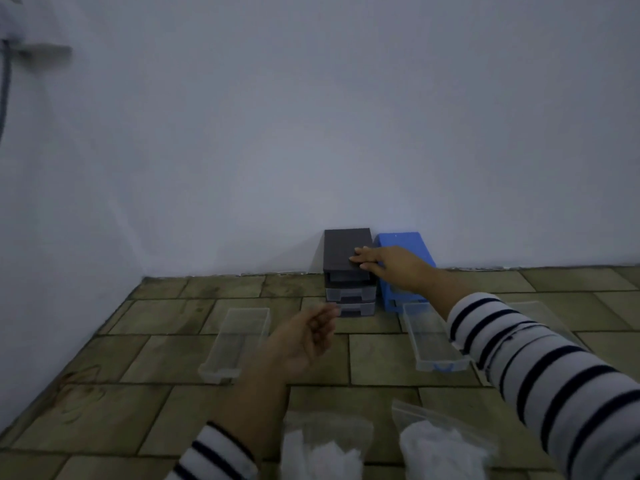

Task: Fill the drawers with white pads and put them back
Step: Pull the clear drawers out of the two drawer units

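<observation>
A small dark grey drawer cabinet [343, 249] stands against the wall, its top slot without a drawer and two clear drawers below. My right hand [384, 263] rests flat on its top, fingers straight. My left hand [304, 339] hovers in front of the cabinet, fingers loosely curled, holding nothing. One clear drawer [239, 341] lies on the floor to the left. Another clear drawer with a blue handle [431, 337] lies to the right, beside my right forearm. Two clear bags of white pads [325, 448] [443, 445] sit at the bottom edge.
A blue drawer cabinet [403, 245] stands right beside the grey one, partly behind my right arm. A third clear drawer [543, 315] shows behind my right sleeve. The floor is brown tile; white walls meet in a corner at the left.
</observation>
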